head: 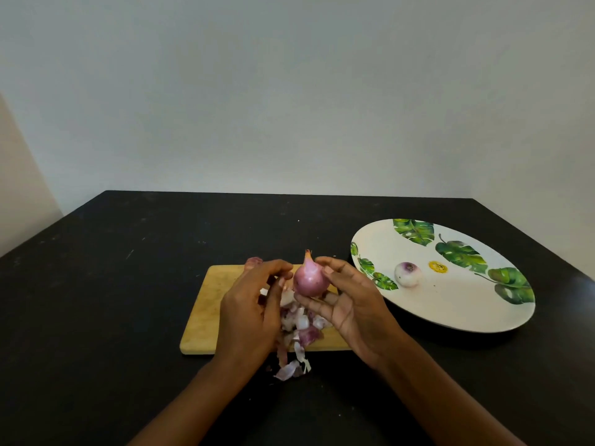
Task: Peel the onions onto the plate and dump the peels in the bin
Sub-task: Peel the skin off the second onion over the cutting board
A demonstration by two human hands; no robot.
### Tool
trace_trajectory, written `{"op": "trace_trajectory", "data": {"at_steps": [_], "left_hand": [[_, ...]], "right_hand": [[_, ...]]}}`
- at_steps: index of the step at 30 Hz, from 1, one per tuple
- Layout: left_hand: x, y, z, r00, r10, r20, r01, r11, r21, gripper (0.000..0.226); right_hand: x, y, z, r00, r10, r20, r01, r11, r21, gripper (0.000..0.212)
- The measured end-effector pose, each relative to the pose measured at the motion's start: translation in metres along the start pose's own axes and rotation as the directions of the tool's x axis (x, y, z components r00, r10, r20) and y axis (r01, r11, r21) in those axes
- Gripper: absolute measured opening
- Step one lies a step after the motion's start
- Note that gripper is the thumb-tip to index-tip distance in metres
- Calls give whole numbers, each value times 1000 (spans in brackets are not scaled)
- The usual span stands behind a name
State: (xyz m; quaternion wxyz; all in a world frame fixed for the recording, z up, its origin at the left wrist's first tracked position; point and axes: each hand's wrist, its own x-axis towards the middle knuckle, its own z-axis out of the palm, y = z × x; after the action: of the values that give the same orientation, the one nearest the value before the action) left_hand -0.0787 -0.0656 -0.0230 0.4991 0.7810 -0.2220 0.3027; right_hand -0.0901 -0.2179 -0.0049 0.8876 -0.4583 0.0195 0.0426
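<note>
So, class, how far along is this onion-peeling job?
Done: one peeled onion lies on the leaf-patterned plate. In hand: the right hand holds a red onion over the chopping board while the left hand picks at its skin. Left: another unpeeled onion sits behind the board, and the peels heaped on it need binning; no bin is in view.

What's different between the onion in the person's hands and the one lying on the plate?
The held onion has pink-purple skin and a pointed tip; the plate onion is pale, mostly white, with a purple patch on top. The held onion is above the cutting board, gripped by the right hand with the left hand pinching its side; the plate onion lies untouched on the plate. Both are small and round.
</note>
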Motion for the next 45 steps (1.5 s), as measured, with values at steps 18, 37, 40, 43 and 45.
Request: {"op": "trace_trajectory", "data": {"at_steps": [18, 37, 40, 43, 45], "left_hand": [[5, 4, -4, 980, -196, 13, 195, 959, -204, 12], [5, 11, -3, 958, -287, -3, 276, 927, -253, 29], [6, 13, -3, 959, -282, -12, 269, 928, -258, 27], [6, 15, -5, 963, -270, -12, 258, 932, -256, 26], [6, 16, -6, 967, -254, -16, 243, 941, -233, 29]], "right_hand": [[-3, 4, -1, 997, -17, 76, 34, 972, -233, 32], [-3, 10, -1, 991, -69, 115, 98, 956, -275, 23], [-2, 12, 0, 991, -80, 107, 106, 958, -266, 23], [-1, 12, -1, 990, -98, 104, 120, 965, -233, 28], [-1, 11, -2, 989, -107, 106, 129, 963, -238, 25]]}}
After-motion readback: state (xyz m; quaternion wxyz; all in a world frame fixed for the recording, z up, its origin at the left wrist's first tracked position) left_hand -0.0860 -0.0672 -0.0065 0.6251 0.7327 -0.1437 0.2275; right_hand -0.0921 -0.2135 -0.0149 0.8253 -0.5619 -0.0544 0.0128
